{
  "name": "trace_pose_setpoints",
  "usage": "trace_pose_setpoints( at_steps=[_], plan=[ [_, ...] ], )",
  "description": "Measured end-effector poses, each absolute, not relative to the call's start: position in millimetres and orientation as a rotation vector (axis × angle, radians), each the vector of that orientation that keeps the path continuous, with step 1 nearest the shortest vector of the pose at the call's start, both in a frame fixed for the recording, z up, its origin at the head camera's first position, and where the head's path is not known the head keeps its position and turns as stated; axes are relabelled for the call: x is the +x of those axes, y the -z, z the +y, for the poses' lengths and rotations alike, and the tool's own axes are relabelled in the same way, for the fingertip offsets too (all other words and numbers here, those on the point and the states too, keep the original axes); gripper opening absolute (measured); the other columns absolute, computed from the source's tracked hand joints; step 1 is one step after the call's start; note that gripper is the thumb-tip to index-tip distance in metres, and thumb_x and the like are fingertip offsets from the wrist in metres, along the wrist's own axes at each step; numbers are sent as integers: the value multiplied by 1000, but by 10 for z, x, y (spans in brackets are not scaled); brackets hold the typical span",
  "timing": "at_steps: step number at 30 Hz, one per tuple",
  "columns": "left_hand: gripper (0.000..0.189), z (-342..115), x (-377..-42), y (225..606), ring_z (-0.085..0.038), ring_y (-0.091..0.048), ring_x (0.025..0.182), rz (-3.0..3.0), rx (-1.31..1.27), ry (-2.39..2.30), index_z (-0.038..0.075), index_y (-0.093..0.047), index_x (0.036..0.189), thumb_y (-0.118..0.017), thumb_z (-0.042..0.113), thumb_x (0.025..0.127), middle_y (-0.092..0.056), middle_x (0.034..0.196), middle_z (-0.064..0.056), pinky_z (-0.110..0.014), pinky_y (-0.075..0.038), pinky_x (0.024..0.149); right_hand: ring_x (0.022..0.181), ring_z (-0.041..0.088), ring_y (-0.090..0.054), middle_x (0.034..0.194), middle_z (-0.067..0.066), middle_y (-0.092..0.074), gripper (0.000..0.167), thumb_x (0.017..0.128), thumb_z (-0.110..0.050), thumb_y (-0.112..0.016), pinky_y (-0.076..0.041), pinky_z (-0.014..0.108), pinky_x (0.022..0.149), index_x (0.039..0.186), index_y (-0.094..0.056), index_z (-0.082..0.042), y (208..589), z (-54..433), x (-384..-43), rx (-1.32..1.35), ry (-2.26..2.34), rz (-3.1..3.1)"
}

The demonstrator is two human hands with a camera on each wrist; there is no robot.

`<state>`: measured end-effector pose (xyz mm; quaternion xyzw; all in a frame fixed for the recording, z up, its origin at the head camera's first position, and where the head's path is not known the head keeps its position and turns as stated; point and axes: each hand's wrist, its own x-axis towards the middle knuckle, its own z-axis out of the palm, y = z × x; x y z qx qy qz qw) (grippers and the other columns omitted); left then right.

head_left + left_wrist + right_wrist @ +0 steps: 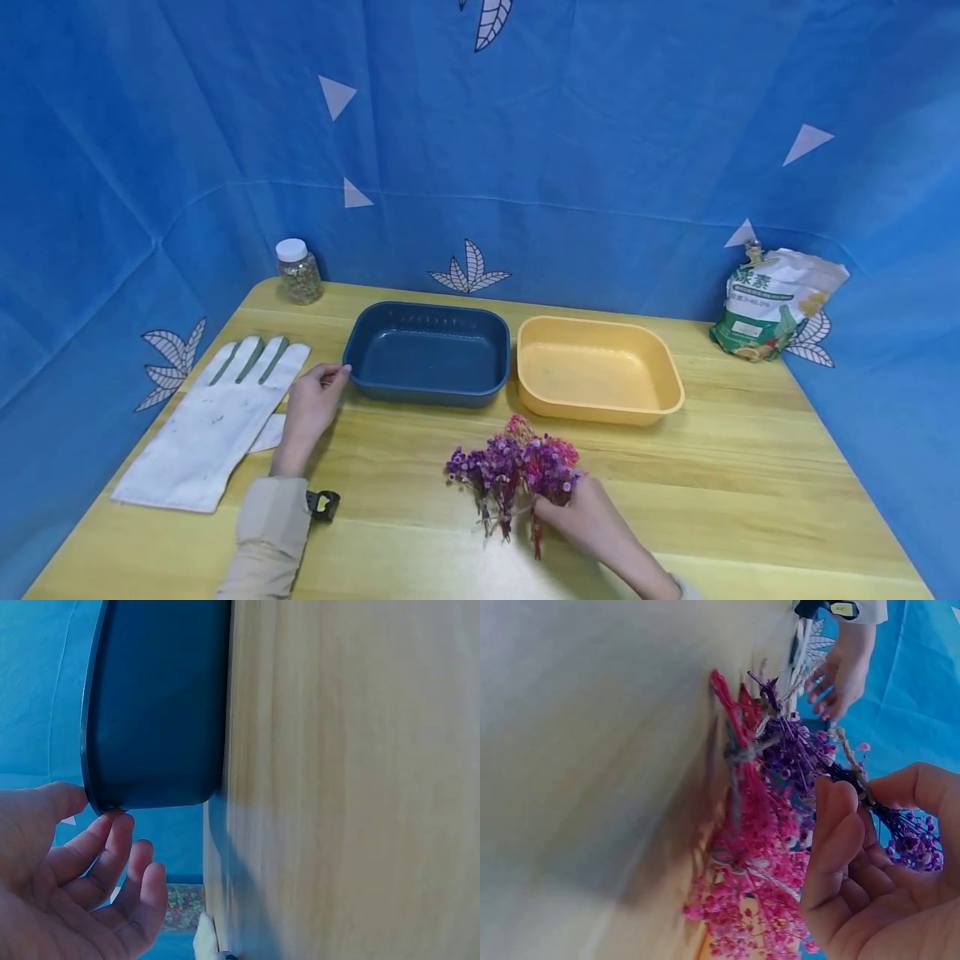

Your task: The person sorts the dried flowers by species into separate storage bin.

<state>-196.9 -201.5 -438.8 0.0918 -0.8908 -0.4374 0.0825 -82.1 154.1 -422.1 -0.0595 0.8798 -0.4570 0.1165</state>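
Observation:
At the left end of the dark blue basin, my left hand pinches the corner of the rim between thumb and fingertips. The left wrist view shows the other fingers of that hand loosely curled below the rim. My right hand pinches the tied stems of a small bunch of purple dried flowers with thumb and fingers. Next to it, another purple bunch lies nearer the middle. A pink bunch, tied with grey string, rests close beside these in the right wrist view.
Right of the blue basin stands a yellow basin. White gloves with green between the fingers lie at the left. A white-capped jar sits at the back left, a clipped green-and-white bag at the back right. Blue cloth surrounds the table.

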Motion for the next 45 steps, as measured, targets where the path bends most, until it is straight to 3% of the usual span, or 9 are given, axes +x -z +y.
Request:
trace_pose_setpoints(
  at_steps=[5,11,19,45],
  plan=[
    [43,-2017,-1968,4393,-31,-59,94,-2660,268,1315,-5,-62,115,-48,32,100,-65,104,-22,-41,-47,79,46,4,-37,58,-3,-50,8,81,-11,-68,-33,18,41,83,-63,-4,4153,1520,-863,-170,1342,2592],
    [43,-2028,-1973,4387,-33,-59,98,-2651,251,1342,-6,-61,116,-48,32,100,-64,107,-24,-43,-47,83,50,7,-42,61,-2,-52,18,80,-11,-70,-37,21,45,71,-56,-7,4080,1456,-938,-158,1344,2675],
    [41,-2032,-1993,4388,-33,-59,100,-2645,258,1350,-5,-62,116,-49,30,100,-64,108,-24,-44,-47,85,61,11,-53,69,0,-59,11,80,-8,-69,-47,22,53,77,-59,-5,4042,1390,-1040,-184,1377,2729],
    [44,-2048,-1996,4407,-32,-59,99,-2660,261,1361,-5,-61,117,-47,33,100,-64,108,-23,-43,-47,83,65,10,-55,75,-1,-63,4,86,-10,-67,-45,23,57,89,-67,-7,3961,1231,-1430,-284,1460,2770]
  ],
)
